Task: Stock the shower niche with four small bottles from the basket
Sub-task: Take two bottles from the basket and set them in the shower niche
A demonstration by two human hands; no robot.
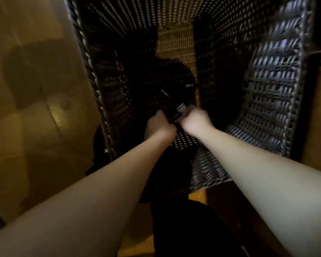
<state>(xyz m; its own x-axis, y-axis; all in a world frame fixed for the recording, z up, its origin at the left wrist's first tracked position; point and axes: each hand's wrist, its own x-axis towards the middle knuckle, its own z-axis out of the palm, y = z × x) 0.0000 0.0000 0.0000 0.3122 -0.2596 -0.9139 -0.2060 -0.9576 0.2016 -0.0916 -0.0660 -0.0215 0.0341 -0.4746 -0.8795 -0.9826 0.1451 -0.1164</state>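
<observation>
I look straight down into a deep dark wicker basket. Both my arms reach to its bottom. My right hand is closed around a small dark bottle with a pale band, lying tilted on the basket floor. My left hand grips dark bottle shapes right beside it, its fingers curled and touching the same cluster. Further dark bottles lie in deep shadow beyond the hands, with only thin pale label edges showing. The shower niche is not in view.
The basket's woven walls rise steeply on all sides around my arms. A tan tiled floor lies to the left of the basket, with my shadow on it. Dark clothing fills the bottom centre.
</observation>
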